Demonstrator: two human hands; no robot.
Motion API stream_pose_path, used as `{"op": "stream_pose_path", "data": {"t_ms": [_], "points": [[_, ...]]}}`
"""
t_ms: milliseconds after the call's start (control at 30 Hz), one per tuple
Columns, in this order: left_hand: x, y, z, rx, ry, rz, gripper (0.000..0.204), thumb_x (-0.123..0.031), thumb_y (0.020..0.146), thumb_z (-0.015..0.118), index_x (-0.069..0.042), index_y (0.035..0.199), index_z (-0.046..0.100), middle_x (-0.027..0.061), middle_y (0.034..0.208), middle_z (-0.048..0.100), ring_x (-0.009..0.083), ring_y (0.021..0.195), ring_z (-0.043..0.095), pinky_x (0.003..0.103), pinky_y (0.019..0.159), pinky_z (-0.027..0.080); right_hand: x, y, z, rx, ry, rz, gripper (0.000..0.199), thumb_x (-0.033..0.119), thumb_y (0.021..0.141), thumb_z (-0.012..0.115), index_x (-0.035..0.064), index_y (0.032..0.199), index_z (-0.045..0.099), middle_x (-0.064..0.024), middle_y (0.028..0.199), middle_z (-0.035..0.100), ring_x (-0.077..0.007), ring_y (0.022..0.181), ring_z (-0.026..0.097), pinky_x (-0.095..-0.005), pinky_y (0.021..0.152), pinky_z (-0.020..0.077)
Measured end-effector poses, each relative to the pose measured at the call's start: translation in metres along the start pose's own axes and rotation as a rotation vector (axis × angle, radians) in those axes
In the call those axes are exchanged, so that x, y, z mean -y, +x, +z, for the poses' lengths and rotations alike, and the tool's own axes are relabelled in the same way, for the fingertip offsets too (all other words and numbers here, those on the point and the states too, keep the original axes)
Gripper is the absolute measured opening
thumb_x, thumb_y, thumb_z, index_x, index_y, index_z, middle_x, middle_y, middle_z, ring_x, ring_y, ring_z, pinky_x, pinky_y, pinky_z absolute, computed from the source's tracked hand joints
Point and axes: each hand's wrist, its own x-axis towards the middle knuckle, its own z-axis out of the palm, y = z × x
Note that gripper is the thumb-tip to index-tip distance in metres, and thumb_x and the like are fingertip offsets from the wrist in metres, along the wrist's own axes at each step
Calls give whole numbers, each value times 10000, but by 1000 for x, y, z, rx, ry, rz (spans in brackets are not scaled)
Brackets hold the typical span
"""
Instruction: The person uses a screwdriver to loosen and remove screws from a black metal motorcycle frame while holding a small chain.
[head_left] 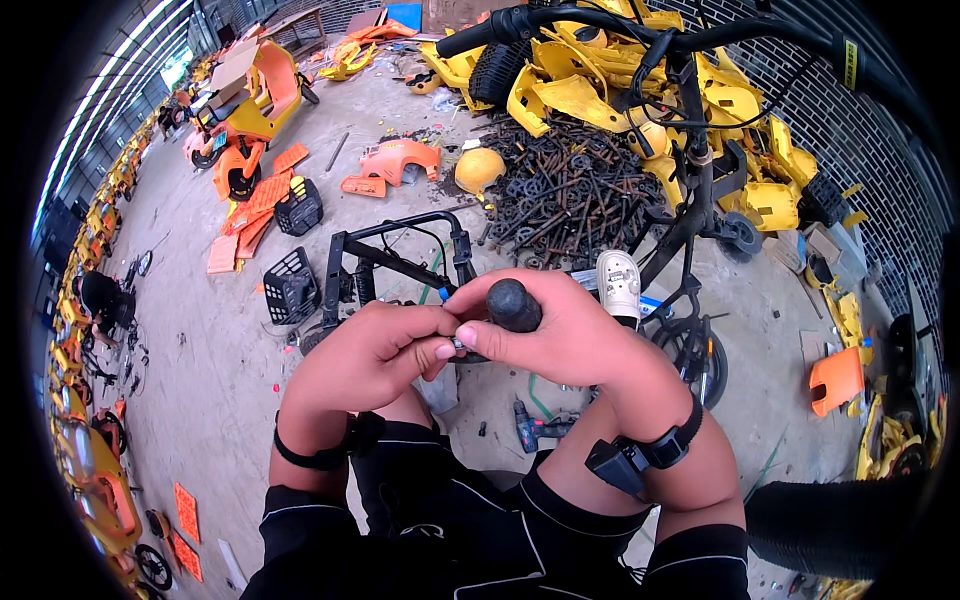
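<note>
Black grip, yellow panels, orange shell.

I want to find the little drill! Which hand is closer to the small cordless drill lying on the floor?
Right. The right hand is above the small cordless drill, slightly to its right; the left hand is farther, up to its left.

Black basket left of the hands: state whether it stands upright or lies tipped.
Tipped. The black basket lies on its side on the concrete floor, its open mouth facing sideways.
</note>
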Motion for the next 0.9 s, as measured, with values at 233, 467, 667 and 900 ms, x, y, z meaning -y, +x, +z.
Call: {"op": "stream_pose_path", "data": {"t_ms": [233, 467, 667, 900], "points": [[-5, -1, -11, 49, 341, 45, 132, -44, 912, 644, -10, 1039, 657, 136, 780, 663, 299, 687, 643, 377, 635, 508, 0, 10, 3, 3, -177, 86, 209, 147, 873, 739, 36, 1046, 700, -47, 896, 705, -109, 822, 623, -288, 797, 511], [2, -2, -8, -66, 532, 70, 216, -38, 855, 679, -24, 1069, 656, 150, 852, 645, 342, 808, 627, 418, 704, 507, -1, 10, 1, -17, -198, 105, 175, 113, 862, 729, 31, 1013, 697, -47, 850, 690, -108, 807, 613, -292, 785, 509], [5, 0, 2, -114, 714, 133, 190, -29, 815, 695, -25, 998, 642, 141, 824, 615, 344, 801, 613, 425, 706, 506, -8, 8, 8, -116, -459, 62, 191, 120, 816, 734, 44, 984, 681, -114, 831, 693, -232, 765, 679, -329, 724, 532], [9, 3, 3, -90, 777, 158, 220, -135, 830, 708, -42, 1017, 639, 118, 838, 632, 325, 842, 634, 420, 747, 508, -7, 5, 8, -116, -579, -53, 248, 70, 750, 713, 62, 992, 658, -154, 842, 685, -355, 815, 681, -389, 695, 539]]}}
